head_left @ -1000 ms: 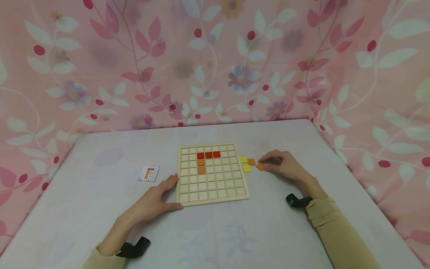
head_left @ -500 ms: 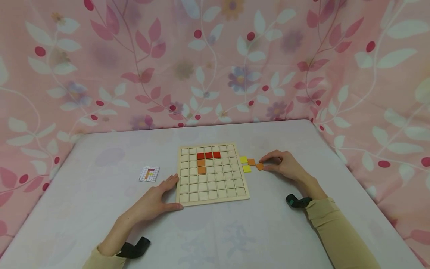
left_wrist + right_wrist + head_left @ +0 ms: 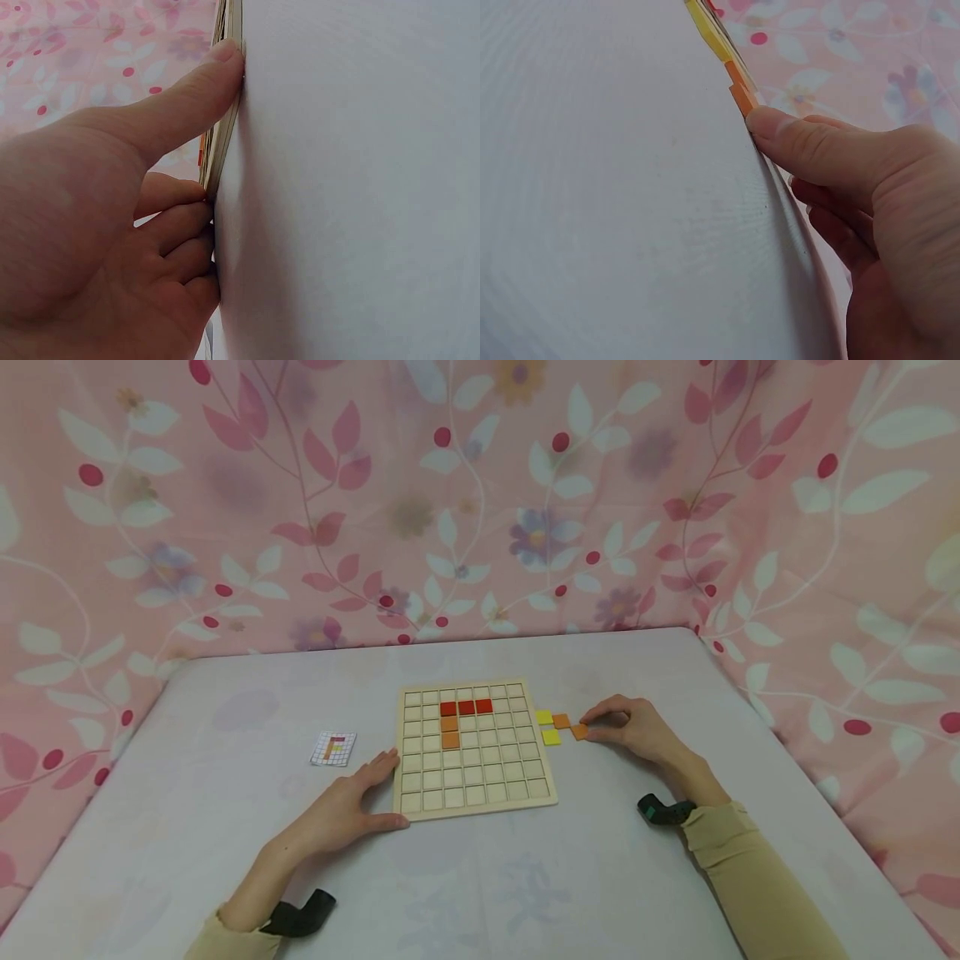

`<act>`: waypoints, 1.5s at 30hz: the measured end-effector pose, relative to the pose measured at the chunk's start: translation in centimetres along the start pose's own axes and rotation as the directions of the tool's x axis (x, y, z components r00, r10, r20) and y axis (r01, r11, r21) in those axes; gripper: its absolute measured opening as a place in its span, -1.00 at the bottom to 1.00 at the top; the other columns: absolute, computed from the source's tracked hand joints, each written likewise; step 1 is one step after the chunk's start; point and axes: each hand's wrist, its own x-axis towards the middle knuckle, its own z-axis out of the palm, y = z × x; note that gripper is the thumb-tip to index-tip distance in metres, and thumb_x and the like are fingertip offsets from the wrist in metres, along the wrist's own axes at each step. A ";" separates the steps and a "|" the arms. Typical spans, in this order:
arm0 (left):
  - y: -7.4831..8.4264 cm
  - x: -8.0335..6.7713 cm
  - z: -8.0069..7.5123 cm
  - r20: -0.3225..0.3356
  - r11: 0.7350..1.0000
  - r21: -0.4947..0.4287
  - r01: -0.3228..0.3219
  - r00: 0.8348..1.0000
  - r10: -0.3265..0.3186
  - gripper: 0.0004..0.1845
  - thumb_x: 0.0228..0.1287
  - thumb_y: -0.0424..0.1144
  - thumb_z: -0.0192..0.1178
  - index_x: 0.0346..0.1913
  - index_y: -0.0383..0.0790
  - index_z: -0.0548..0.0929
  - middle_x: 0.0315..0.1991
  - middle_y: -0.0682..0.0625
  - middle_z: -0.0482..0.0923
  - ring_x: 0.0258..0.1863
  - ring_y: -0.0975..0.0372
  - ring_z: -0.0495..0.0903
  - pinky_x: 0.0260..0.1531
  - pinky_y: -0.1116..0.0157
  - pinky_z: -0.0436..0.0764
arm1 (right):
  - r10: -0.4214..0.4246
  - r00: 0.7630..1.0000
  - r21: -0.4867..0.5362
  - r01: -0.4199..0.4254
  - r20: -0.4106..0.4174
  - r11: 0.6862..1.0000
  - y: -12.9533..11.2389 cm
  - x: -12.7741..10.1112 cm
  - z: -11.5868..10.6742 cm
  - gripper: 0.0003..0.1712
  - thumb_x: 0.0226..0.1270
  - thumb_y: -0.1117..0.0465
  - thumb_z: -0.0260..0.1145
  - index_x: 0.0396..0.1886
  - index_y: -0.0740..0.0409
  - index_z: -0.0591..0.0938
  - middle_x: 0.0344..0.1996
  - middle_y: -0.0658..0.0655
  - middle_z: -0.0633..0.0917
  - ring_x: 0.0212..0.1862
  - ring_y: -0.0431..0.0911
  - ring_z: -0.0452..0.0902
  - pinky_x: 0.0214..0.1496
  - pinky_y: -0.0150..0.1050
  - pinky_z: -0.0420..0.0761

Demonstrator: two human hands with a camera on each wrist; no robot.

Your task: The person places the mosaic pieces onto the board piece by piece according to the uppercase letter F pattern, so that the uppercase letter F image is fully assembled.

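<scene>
orange tiles (image 3: 579,731) four, yellow tiles (image 3: 551,737) two

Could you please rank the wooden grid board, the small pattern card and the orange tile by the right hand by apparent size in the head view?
1. Wooden grid board
2. Pattern card
3. Orange tile, touched by the right hand

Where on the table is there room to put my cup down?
The table is bare between the little pattern card and its left edge, and behind the wooden board toward the curtain. It is crowded right of the board, where loose tiles sit by the right hand. The left hand holds the board's near-left corner.
</scene>
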 end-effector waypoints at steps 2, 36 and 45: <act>0.0 0.0 0.0 -0.002 1.000 -0.008 0.001 1.000 -0.001 0.06 -0.10 0.24 0.36 0.46 -0.07 0.12 0.47 0.01 0.03 0.45 0.04 -0.03 0.34 -0.08 0.07 | 0.015 1.000 -0.001 -0.015 -0.005 1.000 0.0 0.0 -0.1 -0.69 -0.01 0.08 0.51 -0.20 -0.06 0.72 -0.18 -0.06 0.68 0.03 -0.11 0.47 0.30 0.10 0.23; 0.0 0.0 0.2 -0.003 1.000 -0.005 0.009 1.000 -0.009 0.07 -0.10 0.24 0.37 0.46 -0.05 0.11 0.47 0.02 0.02 0.45 0.05 -0.03 0.35 -0.07 0.07 | -0.021 1.000 0.056 0.021 -0.008 0.998 -9.4 4.4 7.2 -0.73 -0.05 -0.03 0.52 -0.30 -0.14 0.74 -0.18 -0.12 0.64 0.06 -0.13 0.43 0.24 0.06 0.32; -0.1 0.0 0.1 -0.005 1.000 -0.002 0.011 1.000 -0.011 0.07 -0.11 0.25 0.36 0.46 -0.05 0.12 0.46 0.03 0.03 0.45 0.06 -0.03 0.35 -0.07 0.07 | -0.032 0.999 0.079 0.031 0.011 0.996 -11.2 5.2 9.5 -0.71 -0.05 -0.05 0.51 -0.30 -0.13 0.73 -0.19 -0.15 0.64 0.05 -0.09 0.45 0.13 0.02 0.42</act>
